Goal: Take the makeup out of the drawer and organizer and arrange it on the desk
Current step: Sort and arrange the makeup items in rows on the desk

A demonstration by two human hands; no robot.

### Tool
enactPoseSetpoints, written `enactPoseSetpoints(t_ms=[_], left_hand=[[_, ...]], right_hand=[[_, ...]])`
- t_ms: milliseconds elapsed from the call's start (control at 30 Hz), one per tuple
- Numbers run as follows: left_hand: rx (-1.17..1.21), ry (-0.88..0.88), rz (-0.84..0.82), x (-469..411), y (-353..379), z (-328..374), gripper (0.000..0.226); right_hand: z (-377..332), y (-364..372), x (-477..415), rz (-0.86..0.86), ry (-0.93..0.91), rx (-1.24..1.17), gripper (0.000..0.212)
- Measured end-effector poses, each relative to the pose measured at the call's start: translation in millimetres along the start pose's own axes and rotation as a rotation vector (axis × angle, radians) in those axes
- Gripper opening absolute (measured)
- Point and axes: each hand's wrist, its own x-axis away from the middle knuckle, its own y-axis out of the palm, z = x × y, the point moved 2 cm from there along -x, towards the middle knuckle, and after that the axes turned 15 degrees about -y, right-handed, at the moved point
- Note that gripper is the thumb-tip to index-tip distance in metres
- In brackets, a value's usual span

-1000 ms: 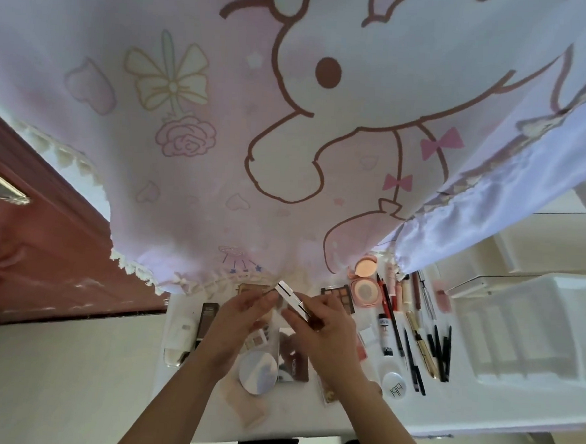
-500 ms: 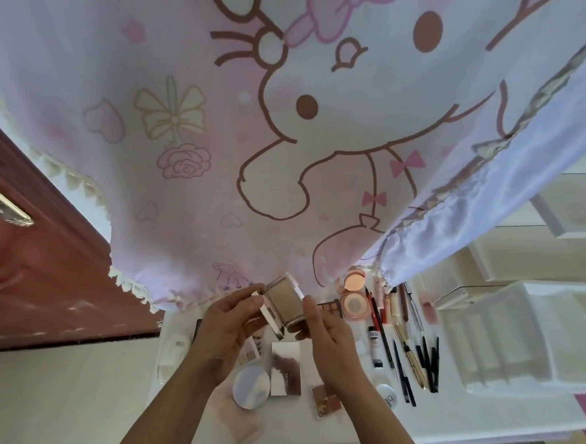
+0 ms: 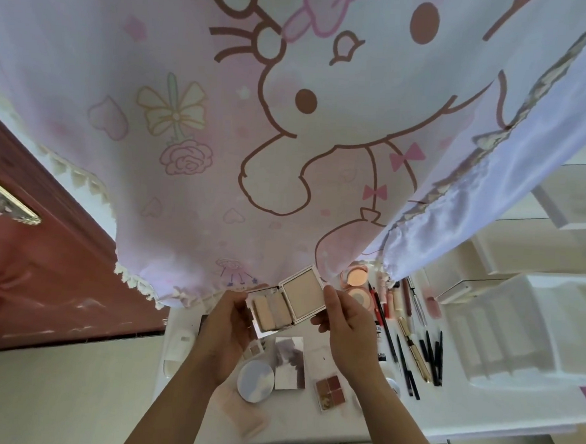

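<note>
An opened beige powder compact [image 3: 285, 302] hangs above the white desk [image 3: 324, 419], both halves facing me. My left hand [image 3: 228, 324] grips its lower half with the two pale pans. My right hand [image 3: 342, 322] pinches the edge of the upper half. Below lie a round white compact [image 3: 255, 381], a mirrored palette [image 3: 290, 362] and a red four-pan palette [image 3: 331, 389]. Pencils and tubes [image 3: 411, 335] lie in a row to the right, behind them an open peach compact [image 3: 358, 284].
A pink cartoon curtain [image 3: 256, 133] hangs over the desk's back edge. A white plastic organizer [image 3: 525, 332] stands at the right. A red-brown door [image 3: 42, 258] with a metal handle is at the left. A white tube [image 3: 179, 345] lies on the desk's left side.
The compact, held shut and edge-on a second ago, has been swung fully open between both hands and lifted slightly. The camera has tilted down a little.
</note>
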Motion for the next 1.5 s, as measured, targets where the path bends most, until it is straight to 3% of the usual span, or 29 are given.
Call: enactPoseSetpoints(t_ms=[100,400,500,633,833,967,1167,1367,1500], left_hand=[[-0.148,0.023,0.099,-0.8,-2.4,2.1,0.032],[-0.381,0.027,0.098,-6.7,-10.3,-4.9,0.025],[-0.357,0.009,0.114,-8.9,-14.3,-7.8,0.022],[-0.283,-0.027,0.018,-9.7,-15.6,-13.2,0.028],[-0.289,-0.081,0.050,-13.6,-18.0,-17.8,0.027],[-0.202,-0.122,0.075,-21.1,-25.7,-17.2,0.032],[-0.157,-0.130,0.260,-40.3,-32.0,-24.9,0.032],[-0.303,-0.043,0.374,-75.5,-30.0,-19.3,0.026],[-0.602,0.039,0.444,-118.0,-29.0,-2.8,0.032]], right_hand=[[-0.4,-1.8,0.4,0.002,-0.049,0.049,0.028],[-5.1,-1.0,-4.7,-0.067,-0.148,0.111,0.023],[-5.9,0.3,-8.4,-0.078,-0.144,0.129,0.026],[0.3,-1.0,-21.2,-0.028,-0.072,0.101,0.036],[7.9,0.7,-28.0,-0.130,-0.070,0.166,0.040],[20.8,2.6,-24.0,-0.097,0.095,0.098,0.030],[48.1,10.1,-0.8,-0.086,0.475,-0.263,0.021],[78.7,15.7,10.4,-0.306,0.629,0.000,0.019],[105.0,26.4,0.9,-0.378,0.610,0.108,0.017]])
